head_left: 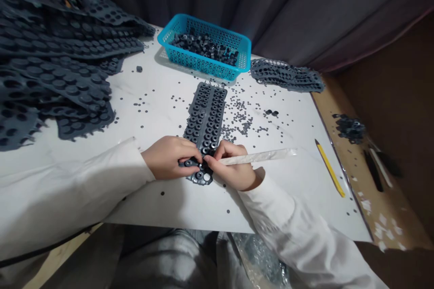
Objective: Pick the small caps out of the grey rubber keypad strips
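A narrow dark grey moulded rubber sheet [205, 117], with rows of small round ring-like parts on it, lies lengthwise on the white table. My left hand [171, 158] rests over its near end from the left, thumb and fingers closed about one of the round parts. From the right, my right hand [235, 169] grips a white stick [267, 156] that looks wrapped in clear film, pen-fashion. The stick's working end is hidden by my fingers, close to my left fingertips. A round white opening shows at the sheet's near end.
A blue plastic basket [206, 65] of small dark parts stands behind the sheet. Large dark rubber sheets [61, 54] are heaped at left; another folded sheet [286, 75] lies back right. Small black discs [242, 117] litter the table. A yellow cutter or pencil-like tool [329, 168] lies right.
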Motion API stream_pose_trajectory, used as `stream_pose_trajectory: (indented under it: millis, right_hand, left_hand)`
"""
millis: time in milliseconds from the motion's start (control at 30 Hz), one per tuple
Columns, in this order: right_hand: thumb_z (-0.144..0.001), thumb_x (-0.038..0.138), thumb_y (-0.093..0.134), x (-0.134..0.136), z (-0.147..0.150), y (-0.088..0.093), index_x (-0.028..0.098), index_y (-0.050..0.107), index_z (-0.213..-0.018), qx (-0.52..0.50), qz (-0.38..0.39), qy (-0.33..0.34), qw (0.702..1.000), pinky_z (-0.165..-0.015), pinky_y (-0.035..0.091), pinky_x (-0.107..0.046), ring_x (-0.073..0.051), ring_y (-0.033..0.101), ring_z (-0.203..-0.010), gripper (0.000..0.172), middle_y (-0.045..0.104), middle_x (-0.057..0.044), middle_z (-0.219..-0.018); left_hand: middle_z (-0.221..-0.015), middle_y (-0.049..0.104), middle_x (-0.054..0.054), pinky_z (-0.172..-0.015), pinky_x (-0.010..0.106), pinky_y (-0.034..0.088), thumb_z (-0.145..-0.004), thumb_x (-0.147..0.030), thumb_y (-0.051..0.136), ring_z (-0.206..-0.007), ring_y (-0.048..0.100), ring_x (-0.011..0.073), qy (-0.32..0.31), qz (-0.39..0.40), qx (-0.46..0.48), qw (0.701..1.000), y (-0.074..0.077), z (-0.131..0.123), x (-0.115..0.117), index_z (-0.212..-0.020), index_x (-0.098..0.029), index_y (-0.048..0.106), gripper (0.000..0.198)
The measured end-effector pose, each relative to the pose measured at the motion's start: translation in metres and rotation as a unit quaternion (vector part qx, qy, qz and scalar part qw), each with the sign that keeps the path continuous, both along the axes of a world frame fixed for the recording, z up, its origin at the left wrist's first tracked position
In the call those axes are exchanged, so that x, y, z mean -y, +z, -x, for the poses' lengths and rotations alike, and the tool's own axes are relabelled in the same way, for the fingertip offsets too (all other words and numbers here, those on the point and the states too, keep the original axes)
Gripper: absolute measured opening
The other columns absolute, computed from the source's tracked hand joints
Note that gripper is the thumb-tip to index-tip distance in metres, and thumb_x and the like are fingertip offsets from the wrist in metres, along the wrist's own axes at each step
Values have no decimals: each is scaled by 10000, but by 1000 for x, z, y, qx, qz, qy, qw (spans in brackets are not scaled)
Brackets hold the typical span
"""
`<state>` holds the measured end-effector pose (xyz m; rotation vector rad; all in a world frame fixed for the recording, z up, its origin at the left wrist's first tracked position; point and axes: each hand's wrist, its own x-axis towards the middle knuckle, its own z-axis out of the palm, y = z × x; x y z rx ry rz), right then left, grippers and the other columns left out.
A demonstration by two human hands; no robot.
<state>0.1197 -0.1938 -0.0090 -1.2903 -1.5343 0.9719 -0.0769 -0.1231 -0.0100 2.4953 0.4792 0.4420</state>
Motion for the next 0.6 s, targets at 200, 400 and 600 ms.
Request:
stream_pose_trajectory:
  millis: [200,400,600]
  right_hand:
    - [-713,348,753,0,0,3,197,535,-633,-90,67,-8,994,-391,373,-189,-76,477,-405,277,555,47,-484]
    - [-660,323,823,0,-10,5,165,708,-771,-159,152,36,975,-521,562,-247,-157,686,-552,225,721,-43,-637]
    - [-712,191,767,0,-17,5,140,705,-696,-75,46,122,989,-492,490,-208,-108,617,-539,82,681,-47,-649]
  left_hand:
    - [-615,591,-27,-588,222,400,-835,-273,609,-589,569,123,0,-14,3,1000,0,0,0,-829,-202,691,109]
    - [-629,614,-24,-590,219,408,-835,-269,614,-596,584,124,-2,-12,1,1000,0,1,-1,-846,-208,702,107]
    - [-651,635,-9,-605,221,422,-852,-257,587,-621,605,132,-9,1,-7,1000,3,0,-2,-878,-202,718,144]
